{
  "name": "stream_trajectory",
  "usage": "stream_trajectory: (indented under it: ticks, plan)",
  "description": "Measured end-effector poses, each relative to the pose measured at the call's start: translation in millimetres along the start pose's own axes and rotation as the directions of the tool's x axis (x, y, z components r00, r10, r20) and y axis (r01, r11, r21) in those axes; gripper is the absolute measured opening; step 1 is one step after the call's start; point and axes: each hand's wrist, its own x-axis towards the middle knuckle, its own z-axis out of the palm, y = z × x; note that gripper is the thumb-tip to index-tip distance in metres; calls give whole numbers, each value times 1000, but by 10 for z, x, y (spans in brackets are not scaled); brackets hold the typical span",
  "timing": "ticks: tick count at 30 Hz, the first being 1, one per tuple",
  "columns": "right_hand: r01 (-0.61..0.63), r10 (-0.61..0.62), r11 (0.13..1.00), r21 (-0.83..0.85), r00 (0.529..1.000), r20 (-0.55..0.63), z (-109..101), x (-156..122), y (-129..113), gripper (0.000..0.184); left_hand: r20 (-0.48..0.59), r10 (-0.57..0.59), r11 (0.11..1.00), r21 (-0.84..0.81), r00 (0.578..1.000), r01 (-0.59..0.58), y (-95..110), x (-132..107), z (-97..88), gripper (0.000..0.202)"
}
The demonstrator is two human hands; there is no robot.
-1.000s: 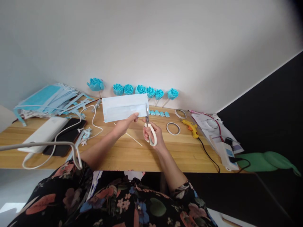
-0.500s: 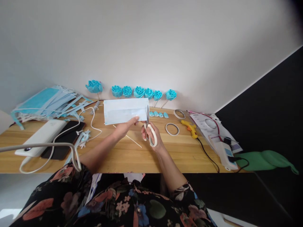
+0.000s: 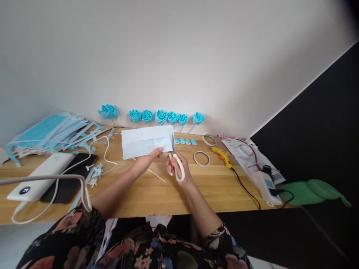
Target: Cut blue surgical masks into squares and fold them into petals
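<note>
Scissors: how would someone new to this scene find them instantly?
Start at the wooden table, then the pale blue sheet held near its middle. At the sheet's right end are the scissors, in the right grip. Metal blades and white looped handles set them apart from the yellow glue gun.

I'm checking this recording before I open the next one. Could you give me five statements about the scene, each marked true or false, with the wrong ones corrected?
1. The right hand holds scissors. True.
2. The left hand holds a blue flower. False: the left hand holds a pale sheet.
3. The scissors are at the sheet's right-hand end. True.
4. The glue gun is green. False: the glue gun is yellow.
5. A thin stick lies on the table. True.
</note>
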Motion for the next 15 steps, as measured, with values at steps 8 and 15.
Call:
stream_trajectory:
  ticks: [8,15]
  plan:
    - [-3,3,1000,2,999,-39,43,-22,-50,48,7,15,999,36,1000,-16,21,-5,13,41]
    - [-4,4,1000,0,997,-82,58,-23,-46,43,24,11,1000,-6,1000,-10,66,-10,23,40]
